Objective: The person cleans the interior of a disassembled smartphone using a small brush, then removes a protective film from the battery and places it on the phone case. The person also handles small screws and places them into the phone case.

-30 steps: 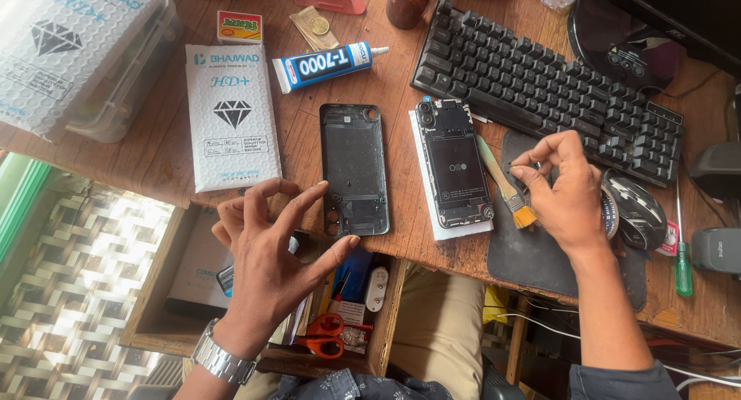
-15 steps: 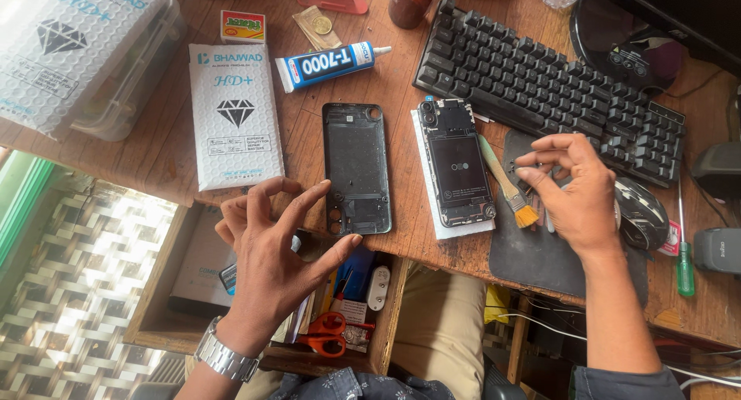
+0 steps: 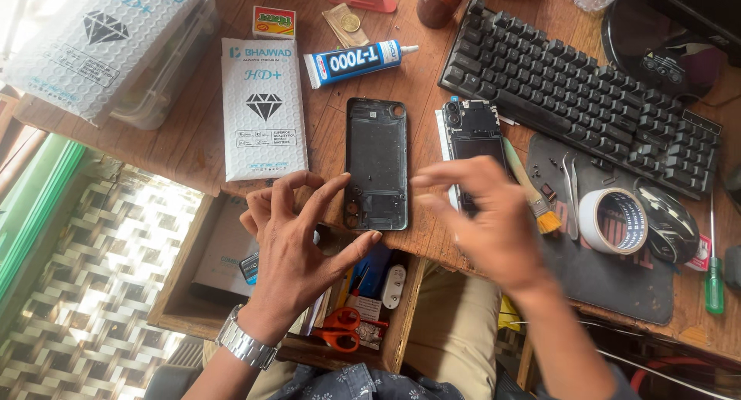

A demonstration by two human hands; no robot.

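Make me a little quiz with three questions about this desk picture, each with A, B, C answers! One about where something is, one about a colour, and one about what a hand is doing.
1. Where does the glue tube lie?
A. In the drawer
B. Above the black phone back cover
C. On the keyboard

2. What colour are the scissors' handles in the open drawer?
A. Orange-red
B. Green
C. White

3. What is the left hand doing?
A. Gripping the brush
B. Pressing the keyboard
C. Held open, fingers spread, holding nothing

Answers:
1. B, the tube lies on the table just beyond the cover's top edge.
2. A, the handles show orange-red.
3. C, its fingers are spread with nothing between them.
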